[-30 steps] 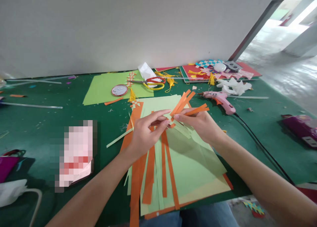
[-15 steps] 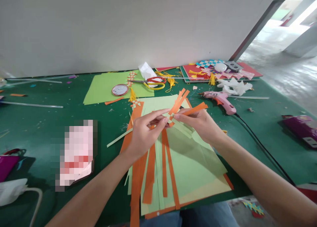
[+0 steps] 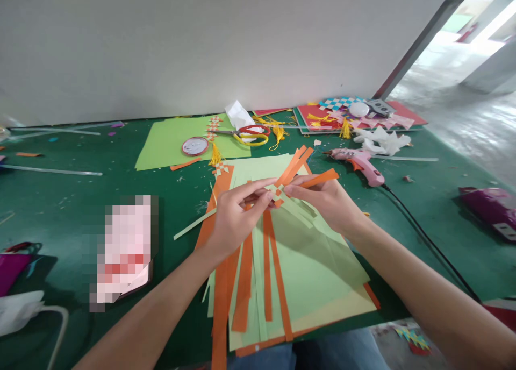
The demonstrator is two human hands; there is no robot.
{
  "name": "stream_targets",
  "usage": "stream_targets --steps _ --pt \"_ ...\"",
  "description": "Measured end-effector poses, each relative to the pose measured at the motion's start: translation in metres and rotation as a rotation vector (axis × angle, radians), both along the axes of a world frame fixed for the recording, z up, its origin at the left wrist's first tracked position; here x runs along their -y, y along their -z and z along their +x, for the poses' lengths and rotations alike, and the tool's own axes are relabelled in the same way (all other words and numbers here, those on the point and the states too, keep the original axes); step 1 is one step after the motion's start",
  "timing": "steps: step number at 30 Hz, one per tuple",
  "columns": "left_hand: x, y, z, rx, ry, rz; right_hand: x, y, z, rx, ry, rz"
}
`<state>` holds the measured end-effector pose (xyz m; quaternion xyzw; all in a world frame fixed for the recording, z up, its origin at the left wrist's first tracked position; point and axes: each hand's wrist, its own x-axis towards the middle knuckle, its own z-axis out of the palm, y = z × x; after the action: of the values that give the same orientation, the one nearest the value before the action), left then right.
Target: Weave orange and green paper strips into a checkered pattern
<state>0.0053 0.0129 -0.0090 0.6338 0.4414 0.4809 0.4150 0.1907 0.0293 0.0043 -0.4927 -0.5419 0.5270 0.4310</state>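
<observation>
A small woven piece [image 3: 279, 191] of orange and pale green paper strips is held between both hands above the paper stack. My left hand [image 3: 244, 211] pinches its left side with thumb and fingers. My right hand [image 3: 318, 195] is closed on its right side, with an orange strip [image 3: 322, 177] sticking out past the fingers. More orange strip ends [image 3: 296, 164] point up and away from the weave, and pale green ones hang toward the lower right. Beneath lie pale green sheets [image 3: 322, 273] and loose orange strips [image 3: 243, 294].
Scissors [image 3: 253, 139], a round tin [image 3: 195, 146] and a yellow tassel [image 3: 216, 154] lie at the back. A pink glue gun [image 3: 360, 164] with a black cord is at the right. A blurred-out phone [image 3: 127, 251] lies at the left.
My right thumb has shifted slightly right, showing more of the woven checks. The upper orange strip ends have tilted a little to the right.
</observation>
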Motion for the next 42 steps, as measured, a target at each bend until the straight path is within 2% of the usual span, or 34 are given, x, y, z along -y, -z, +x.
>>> stream_targets --steps 17,20,25,30,33,42 --pt "-0.0018 0.0051 -0.0017 -0.158 -0.010 0.140 0.0010 0.0000 -0.0025 -0.109 0.046 -0.024" --pt "-0.0020 0.0035 -0.0035 -0.245 -0.004 0.255 -0.0004 -0.0005 -0.0007 -0.139 0.042 -0.064" --pt "-0.0020 0.0021 -0.0046 -0.394 -0.038 0.596 -0.0033 -0.0014 0.0042 -0.187 0.016 -0.212" --pt "-0.0034 0.0060 -0.0035 -0.440 -0.077 0.787 -0.0033 -0.0010 0.0042 -0.224 0.000 -0.279" --pt "-0.0050 0.0068 -0.0035 -0.428 -0.081 0.838 -0.0029 -0.0015 0.0034 -0.226 0.005 -0.309" --pt "-0.0038 0.0036 -0.0025 -0.442 -0.079 0.848 -0.0031 -0.0011 0.0042 -0.233 -0.009 -0.307"
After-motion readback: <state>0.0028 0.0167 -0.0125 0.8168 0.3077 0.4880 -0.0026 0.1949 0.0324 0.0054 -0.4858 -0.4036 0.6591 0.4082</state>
